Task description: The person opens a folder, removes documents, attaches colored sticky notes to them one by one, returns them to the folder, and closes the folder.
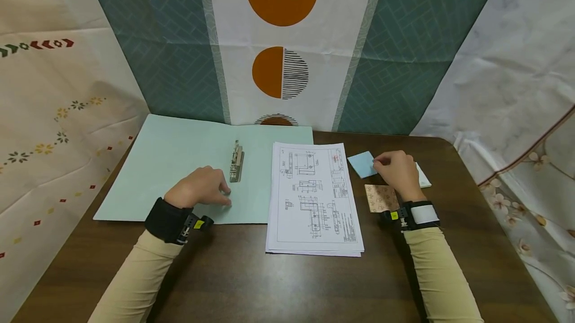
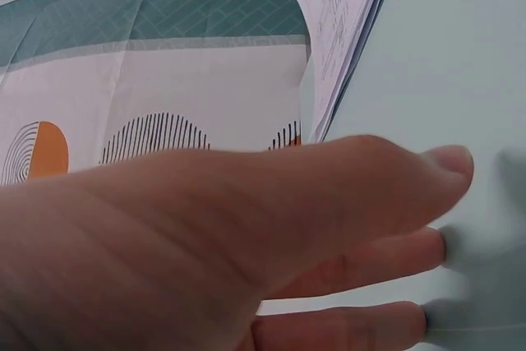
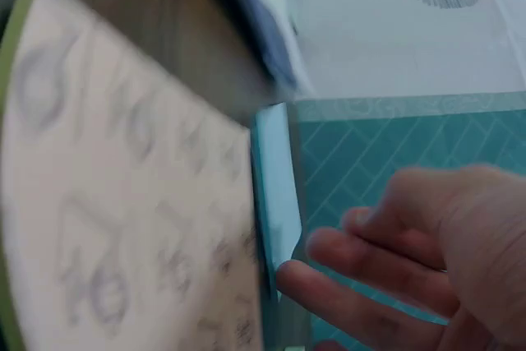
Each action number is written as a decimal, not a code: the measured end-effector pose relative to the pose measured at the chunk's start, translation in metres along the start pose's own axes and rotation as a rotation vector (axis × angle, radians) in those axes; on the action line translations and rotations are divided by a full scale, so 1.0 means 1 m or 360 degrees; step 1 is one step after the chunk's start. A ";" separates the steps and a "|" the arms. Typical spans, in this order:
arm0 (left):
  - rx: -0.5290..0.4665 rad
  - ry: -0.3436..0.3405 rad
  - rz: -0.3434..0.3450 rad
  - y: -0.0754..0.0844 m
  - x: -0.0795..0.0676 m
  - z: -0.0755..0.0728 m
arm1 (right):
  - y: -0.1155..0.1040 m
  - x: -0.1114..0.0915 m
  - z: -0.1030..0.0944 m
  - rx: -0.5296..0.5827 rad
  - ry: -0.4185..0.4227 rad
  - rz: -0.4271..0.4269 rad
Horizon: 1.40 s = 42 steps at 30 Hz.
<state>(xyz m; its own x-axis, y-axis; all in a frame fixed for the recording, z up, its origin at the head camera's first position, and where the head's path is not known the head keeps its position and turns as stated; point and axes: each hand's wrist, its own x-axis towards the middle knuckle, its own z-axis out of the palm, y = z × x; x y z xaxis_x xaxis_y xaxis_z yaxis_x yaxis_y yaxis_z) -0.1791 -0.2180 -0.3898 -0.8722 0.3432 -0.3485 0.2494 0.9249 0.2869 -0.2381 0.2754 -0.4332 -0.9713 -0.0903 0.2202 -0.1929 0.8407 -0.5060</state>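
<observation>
On the left lies an open pale green folder (image 1: 179,153) with a metal clip mechanism (image 1: 236,162). My left hand (image 1: 199,188) rests on it just left of the clip, its fingertips down on the green surface and nothing between them. In the left wrist view the thumb (image 2: 386,174) extends over two lower fingers. At the right, my right hand (image 1: 399,170) has its fingertips at the right edge of a blue sticky note pad (image 1: 361,164). The right wrist view shows loosely bent fingers (image 3: 362,306) beside that pad, with the thumb apart from it.
A stack of printed technical drawings (image 1: 314,198) overlaps the folder's right side. A patterned beige note pad (image 1: 379,198) lies near my right wrist, and a whitish pad (image 1: 423,175) is partly hidden behind that hand. Patterned cloth (image 1: 283,78) hangs along the table's far edge.
</observation>
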 end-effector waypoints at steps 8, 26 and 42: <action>0.0003 -0.0002 -0.0013 -0.001 0.001 0.000 | 0.003 0.000 0.001 -0.0059 0.0019 -0.0011; -0.0019 -0.0004 -0.0005 -0.001 0.000 0.000 | -0.007 0.000 0.010 -0.0214 -0.0331 0.0054; 0.0009 -0.0008 0.0000 -0.001 0.000 0.001 | -0.011 0.001 0.006 -0.0173 -0.0388 0.0088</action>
<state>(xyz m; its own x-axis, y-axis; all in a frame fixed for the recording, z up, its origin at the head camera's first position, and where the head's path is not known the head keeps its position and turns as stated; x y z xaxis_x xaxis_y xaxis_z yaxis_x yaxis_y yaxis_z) -0.1792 -0.2184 -0.3907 -0.8702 0.3438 -0.3529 0.2515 0.9259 0.2818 -0.2380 0.2629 -0.4329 -0.9874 -0.1573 -0.0193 -0.1351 0.8992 -0.4162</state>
